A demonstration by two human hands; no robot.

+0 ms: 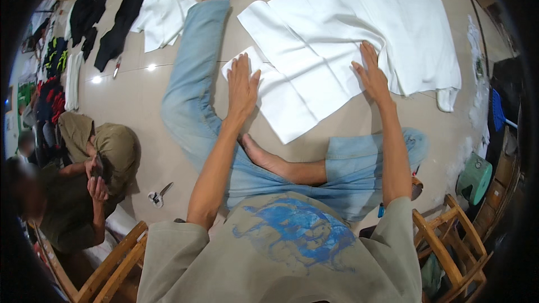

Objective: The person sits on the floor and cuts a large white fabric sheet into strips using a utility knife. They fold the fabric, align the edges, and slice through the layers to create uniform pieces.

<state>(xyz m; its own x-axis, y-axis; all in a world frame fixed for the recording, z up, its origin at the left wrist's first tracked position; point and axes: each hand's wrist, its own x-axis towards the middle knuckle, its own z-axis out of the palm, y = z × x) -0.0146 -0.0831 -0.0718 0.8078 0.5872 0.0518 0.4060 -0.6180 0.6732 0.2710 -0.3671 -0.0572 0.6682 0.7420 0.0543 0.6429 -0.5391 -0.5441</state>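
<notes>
A large piece of white cloth [320,39] lies spread on the tiled floor in front of me, with creases and folds running through it. My left hand [241,84] rests flat on its left corner, fingers stretched out. Toward the middle right, my right hand [371,76] presses on the cloth, fingers extended beside a raised fold. Neither hand grips anything. A small flap of the cloth sticks out at its lower right end.
White-handled scissors [157,197] lie on the floor at my left. Further left, a person sits holding a dark phone-like object [97,165]. Black garments [120,25] and a white garment [163,14] lie at the far left. A green stool [474,178] stands at the right, near a wooden chair [449,235].
</notes>
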